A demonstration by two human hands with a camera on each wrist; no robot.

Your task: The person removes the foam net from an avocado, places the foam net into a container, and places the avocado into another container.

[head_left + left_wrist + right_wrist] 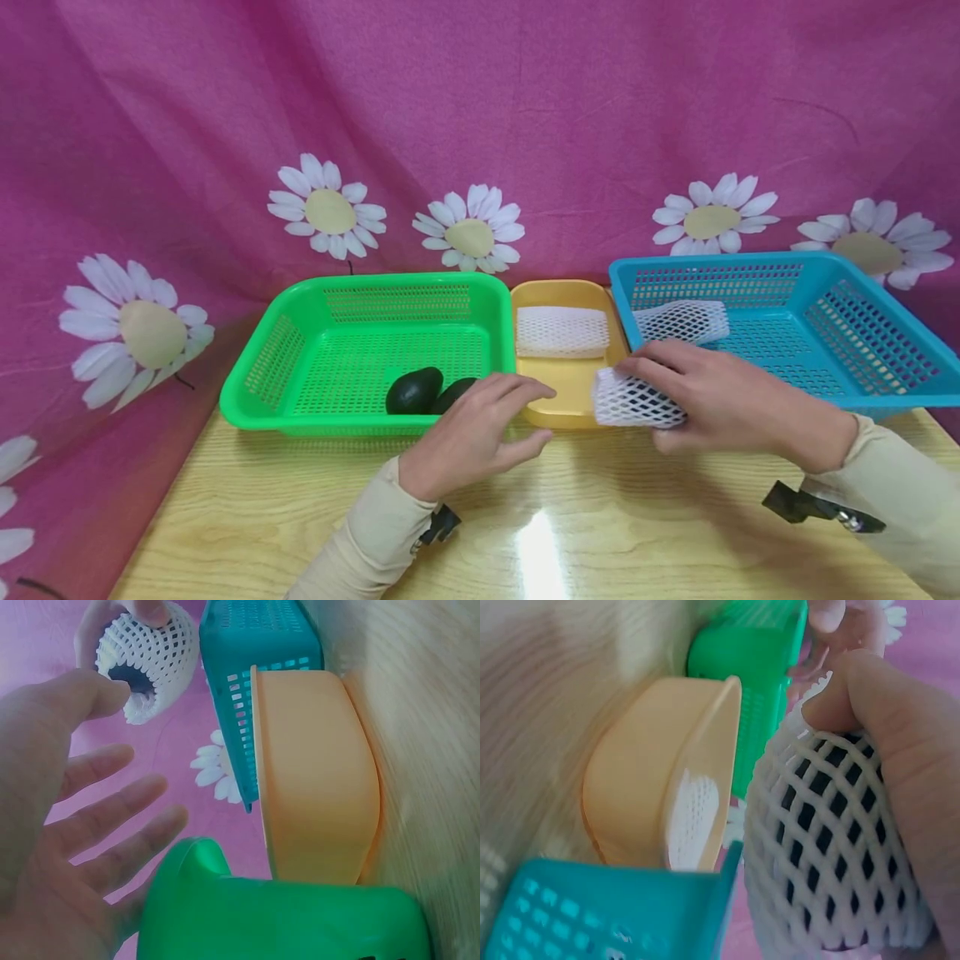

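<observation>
My right hand [708, 400] grips an avocado in a white foam net sleeve [637, 398], held over the front rims of the yellow tray [562, 415] and blue basket [795, 265]. Dark skin shows through the mesh in the right wrist view, and at the sleeve's open end in the left wrist view. My left hand [483, 429] holds nothing; its fingers are spread near the green basket's [405, 283] front right corner. Behind it, two dark avocados [415, 390] lie in the green basket, one partly hidden by the hand.
A flat white foam net [562, 332] lies in the yellow tray, which stands between the two baskets. Inside the blue basket is a dark avocado in a foam net [684, 322]. A pink flowered cloth [570, 125] hangs behind the wooden table [300, 500].
</observation>
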